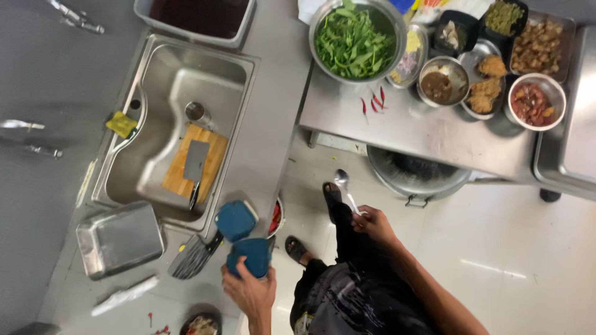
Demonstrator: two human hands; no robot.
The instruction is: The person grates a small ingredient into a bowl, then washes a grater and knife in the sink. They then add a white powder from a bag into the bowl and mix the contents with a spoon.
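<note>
I see my left hand (251, 286) gripping a squat blue plastic container (250, 255) at the steel counter's edge, beside its rounded blue lid (235, 219). My right hand (371, 223) is closed around a shiny metal ladle (345, 188) over open, glossy white floor.

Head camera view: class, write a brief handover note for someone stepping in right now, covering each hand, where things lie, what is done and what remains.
Left hand grips a blue container at the counter edge; its blue lid lies beside it.
Right hand holds a metal spoon over the floor.
Cleaver rests on the wooden board in the sink.
Bowl of greens and filled bowls stand on the steel table.
Done: lid off. Left: cannot tell.
</note>
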